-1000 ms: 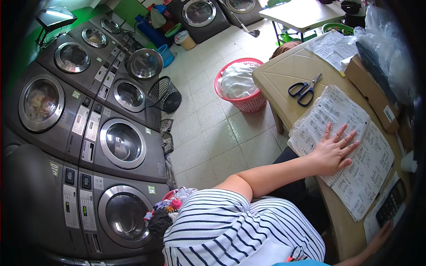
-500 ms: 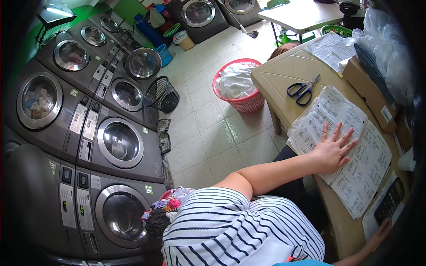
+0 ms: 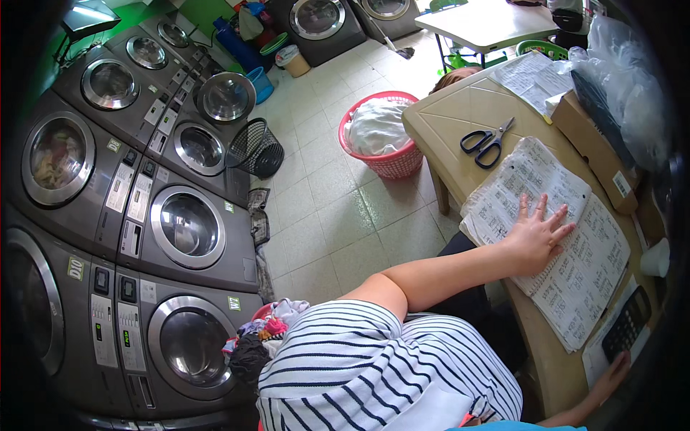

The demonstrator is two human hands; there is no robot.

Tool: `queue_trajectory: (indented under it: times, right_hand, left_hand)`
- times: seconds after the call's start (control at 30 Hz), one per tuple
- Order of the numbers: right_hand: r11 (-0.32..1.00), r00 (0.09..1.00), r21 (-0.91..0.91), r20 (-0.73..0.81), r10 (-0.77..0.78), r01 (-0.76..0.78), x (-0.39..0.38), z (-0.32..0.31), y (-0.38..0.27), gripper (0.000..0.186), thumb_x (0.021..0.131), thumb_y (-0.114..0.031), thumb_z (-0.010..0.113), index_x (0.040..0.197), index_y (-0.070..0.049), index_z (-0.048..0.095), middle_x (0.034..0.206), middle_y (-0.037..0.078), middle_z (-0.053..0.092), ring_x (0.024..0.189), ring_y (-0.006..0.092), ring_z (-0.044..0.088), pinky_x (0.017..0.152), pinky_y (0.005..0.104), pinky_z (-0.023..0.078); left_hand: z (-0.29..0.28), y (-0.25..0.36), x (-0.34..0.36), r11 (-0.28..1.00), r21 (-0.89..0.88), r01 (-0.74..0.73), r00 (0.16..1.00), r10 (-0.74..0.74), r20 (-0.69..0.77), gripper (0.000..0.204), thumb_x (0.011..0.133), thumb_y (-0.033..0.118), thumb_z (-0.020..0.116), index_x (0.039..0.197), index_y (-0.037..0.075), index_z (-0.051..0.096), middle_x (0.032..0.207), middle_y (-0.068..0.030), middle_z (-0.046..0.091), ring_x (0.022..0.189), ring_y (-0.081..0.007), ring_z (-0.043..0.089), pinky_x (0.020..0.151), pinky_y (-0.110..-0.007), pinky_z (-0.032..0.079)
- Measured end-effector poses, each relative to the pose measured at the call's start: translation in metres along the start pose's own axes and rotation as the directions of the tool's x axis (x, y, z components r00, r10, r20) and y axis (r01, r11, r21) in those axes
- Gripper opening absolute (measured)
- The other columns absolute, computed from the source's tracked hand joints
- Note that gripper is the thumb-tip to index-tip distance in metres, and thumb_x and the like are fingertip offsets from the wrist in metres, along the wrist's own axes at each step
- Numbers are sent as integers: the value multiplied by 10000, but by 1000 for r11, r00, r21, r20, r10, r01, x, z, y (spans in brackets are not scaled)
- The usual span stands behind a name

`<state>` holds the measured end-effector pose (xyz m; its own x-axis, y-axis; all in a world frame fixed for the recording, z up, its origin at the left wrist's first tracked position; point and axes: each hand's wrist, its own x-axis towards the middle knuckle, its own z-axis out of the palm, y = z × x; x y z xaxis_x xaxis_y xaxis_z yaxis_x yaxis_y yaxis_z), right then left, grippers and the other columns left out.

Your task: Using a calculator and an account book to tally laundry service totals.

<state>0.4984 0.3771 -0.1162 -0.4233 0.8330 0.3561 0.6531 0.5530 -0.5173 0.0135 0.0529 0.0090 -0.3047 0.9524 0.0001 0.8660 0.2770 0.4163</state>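
My left hand lies flat with spread fingers on an open notebook whose pages are full of handwriting. Lower right, my right hand reaches the lower edge of a black calculator; its fingers look stretched out, though they are partly dark. The calculator rests on a sheet of paper beside the notebook. Scissors with dark blue handles lie partly spread on the tan table, beyond the notebook's far left corner.
A cardboard box, clear plastic bags and a white cup crowd the table's right side. A pink basket of white cloth stands by its corner. Dark front-loading washers and dryers line the left; a black basket stands before them.
My right hand has moved up to the calculator's edge. My left hand stays on the notebook. A dark blurred shape at the lower left is gone, showing another machine door. The view has shifted slightly.
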Motion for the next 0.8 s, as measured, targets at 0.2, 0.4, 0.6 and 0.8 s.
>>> queue_trajectory:
  times: [0.2, 0.4, 0.6, 0.8]
  right_hand:
    - [999, 999, -21, -38, 27, -28, -15, -5, -61, 399, 1103, -253, 520, 1341, 65, 557, 1355, 199, 590, 1253, 308, 576, 1087, 382, 438]
    - [978, 992, 191, -76, 97, -81, -24, -8, -86, 347, 1092, -211, 546, 1326, 44, 571, 1331, 166, 599, 1243, 265, 579, 1086, 360, 434]
    - [955, 988, 292, -119, 94, -55, -25, -6, -138, 275, 1064, -135, 580, 1292, 19, 596, 1305, 134, 604, 1218, 213, 584, 1085, 332, 439]
    - [936, 977, 337, -147, 156, -98, -28, -12, -174, 247, 1042, -121, 622, 1257, -2, 615, 1290, 105, 605, 1178, 199, 603, 1044, 319, 465]
  left_hand:
    - [-7, 3, 5, 998, 62, 23, 1000, -24, 13, 564, 1078, 340, 423, 1620, 230, 316, 1670, -117, 290, 1517, -520, 217, 1121, -806, 201]
    - [-12, 17, 12, 979, 167, 119, 991, -128, 46, 599, 1073, 415, 435, 1627, 235, 292, 1649, -88, 340, 1477, -527, 306, 1075, -822, 266]
    - [6, 12, 9, 950, 280, 141, 989, -119, -92, 578, 1085, 372, 414, 1631, 259, 261, 1654, -82, 323, 1486, -529, 283, 1070, -828, 265]
    - [6, 11, 9, 974, 202, 99, 990, -77, -116, 549, 1091, 401, 396, 1615, 260, 310, 1636, -88, 348, 1504, -528, 246, 1066, -850, 217]
